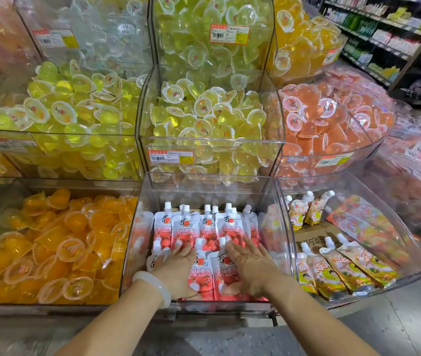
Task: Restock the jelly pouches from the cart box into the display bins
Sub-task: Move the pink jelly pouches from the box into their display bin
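Strawberry jelly pouches (204,229) fill the clear display bin (285,227) at lower centre of the frame, rear rows overlapping, front row lying flat. Left hand (178,268) rests palm-down on the front pouches, fingers straight and spread, gripping nothing; a pale bangle (152,286) circles its wrist. Right hand (250,265) lies flat beside it, fingers extended. Yellow pouches (343,268) occupy the bin at lower right; orange jelly cups (57,247) the bin at lower left.
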A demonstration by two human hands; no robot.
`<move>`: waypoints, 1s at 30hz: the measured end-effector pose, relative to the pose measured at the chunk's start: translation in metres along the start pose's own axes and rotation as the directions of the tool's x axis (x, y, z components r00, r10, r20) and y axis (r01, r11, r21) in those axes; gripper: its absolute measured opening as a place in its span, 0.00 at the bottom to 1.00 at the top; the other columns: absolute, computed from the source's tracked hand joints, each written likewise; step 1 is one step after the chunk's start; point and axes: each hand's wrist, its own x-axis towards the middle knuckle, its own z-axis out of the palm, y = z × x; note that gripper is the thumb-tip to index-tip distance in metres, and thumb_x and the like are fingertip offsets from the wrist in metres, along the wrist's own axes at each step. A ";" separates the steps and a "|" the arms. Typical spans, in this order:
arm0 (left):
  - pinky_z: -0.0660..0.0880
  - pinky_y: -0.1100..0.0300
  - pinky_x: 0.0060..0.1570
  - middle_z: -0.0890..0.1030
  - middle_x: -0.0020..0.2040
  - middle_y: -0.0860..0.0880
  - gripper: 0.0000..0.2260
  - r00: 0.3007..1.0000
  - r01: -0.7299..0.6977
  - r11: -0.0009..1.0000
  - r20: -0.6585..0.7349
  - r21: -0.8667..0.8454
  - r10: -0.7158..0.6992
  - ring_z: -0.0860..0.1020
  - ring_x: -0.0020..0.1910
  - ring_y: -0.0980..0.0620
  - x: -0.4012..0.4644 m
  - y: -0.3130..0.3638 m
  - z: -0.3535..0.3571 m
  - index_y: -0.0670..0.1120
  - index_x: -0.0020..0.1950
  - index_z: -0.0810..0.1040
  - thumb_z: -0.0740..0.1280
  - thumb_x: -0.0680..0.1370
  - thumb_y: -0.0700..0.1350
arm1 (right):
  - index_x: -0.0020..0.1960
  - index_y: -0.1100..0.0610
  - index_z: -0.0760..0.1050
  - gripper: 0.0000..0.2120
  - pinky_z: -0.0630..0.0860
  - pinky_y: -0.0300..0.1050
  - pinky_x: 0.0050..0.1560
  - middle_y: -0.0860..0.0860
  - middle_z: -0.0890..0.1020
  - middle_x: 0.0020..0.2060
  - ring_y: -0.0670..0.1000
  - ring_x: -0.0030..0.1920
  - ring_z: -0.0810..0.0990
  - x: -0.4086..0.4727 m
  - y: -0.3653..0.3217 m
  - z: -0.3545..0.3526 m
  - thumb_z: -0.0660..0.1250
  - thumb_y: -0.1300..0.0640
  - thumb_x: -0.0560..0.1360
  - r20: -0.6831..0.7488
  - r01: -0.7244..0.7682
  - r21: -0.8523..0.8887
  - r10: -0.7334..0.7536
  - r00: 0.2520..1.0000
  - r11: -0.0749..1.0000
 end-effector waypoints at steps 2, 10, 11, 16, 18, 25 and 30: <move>0.47 0.47 0.76 0.42 0.79 0.49 0.43 1.000 -0.003 1.000 0.003 -0.026 0.003 0.41 0.77 0.48 -0.001 0.000 -0.006 0.46 0.78 0.44 0.67 0.74 0.58 | 0.78 0.52 0.40 0.48 0.39 0.57 0.76 0.47 0.41 0.77 0.56 0.76 0.35 0.001 0.000 -0.001 0.66 0.37 0.71 -0.008 -0.013 -0.013 0.013 1.000 1.000; 0.46 0.47 0.76 0.42 0.78 0.45 0.45 0.994 0.050 0.996 -0.095 -0.081 -0.057 0.40 0.77 0.45 -0.010 -0.009 -0.030 0.49 0.78 0.45 0.68 0.72 0.61 | 0.78 0.52 0.39 0.49 0.39 0.55 0.75 0.52 0.39 0.77 0.57 0.76 0.36 -0.003 -0.002 -0.011 0.67 0.38 0.71 -0.034 -0.033 0.039 0.034 0.999 0.999; 0.45 0.47 0.76 0.41 0.78 0.45 0.44 0.989 0.060 0.995 -0.129 -0.082 -0.070 0.40 0.77 0.45 -0.011 -0.013 -0.034 0.49 0.78 0.45 0.68 0.72 0.61 | 0.78 0.52 0.39 0.49 0.39 0.54 0.75 0.52 0.39 0.77 0.57 0.76 0.35 -0.005 0.000 -0.014 0.67 0.39 0.71 -0.075 -0.041 0.059 0.045 0.996 0.997; 0.41 0.46 0.75 0.38 0.78 0.45 0.39 0.929 0.129 0.991 -0.346 -0.037 -0.134 0.36 0.76 0.47 -0.016 -0.020 -0.059 0.46 0.78 0.42 0.60 0.77 0.61 | 0.78 0.54 0.41 0.39 0.40 0.49 0.75 0.54 0.41 0.77 0.54 0.77 0.37 -0.012 0.007 -0.040 0.57 0.39 0.77 -0.392 -0.091 0.117 0.131 0.911 0.989; 0.40 0.46 0.74 0.36 0.77 0.46 0.39 0.916 0.103 0.994 -0.387 -0.023 -0.104 0.35 0.76 0.48 -0.018 -0.012 -0.071 0.46 0.78 0.41 0.59 0.78 0.61 | 0.78 0.54 0.42 0.37 0.40 0.49 0.75 0.53 0.41 0.77 0.53 0.77 0.37 -0.016 0.002 -0.048 0.54 0.39 0.78 -0.429 -0.107 0.104 0.142 0.892 0.989; 0.38 0.45 0.73 0.34 0.77 0.46 0.39 0.911 -0.024 0.996 -0.409 0.087 0.058 0.33 0.75 0.48 -0.015 0.041 -0.090 0.47 0.78 0.39 0.62 0.78 0.56 | 0.78 0.54 0.42 0.36 0.40 0.52 0.75 0.54 0.39 0.77 0.53 0.77 0.36 -0.032 -0.019 -0.066 0.55 0.42 0.79 -0.428 -0.115 0.065 0.132 0.894 0.991; 0.38 0.45 0.73 0.35 0.77 0.45 0.38 0.899 -0.073 0.986 -0.419 0.148 0.129 0.34 0.76 0.47 -0.021 0.089 -0.098 0.47 0.78 0.39 0.62 0.78 0.52 | 0.78 0.53 0.43 0.36 0.41 0.52 0.75 0.53 0.40 0.77 0.54 0.77 0.38 -0.055 0.004 -0.076 0.57 0.43 0.79 -0.525 -0.126 0.075 0.146 0.838 0.989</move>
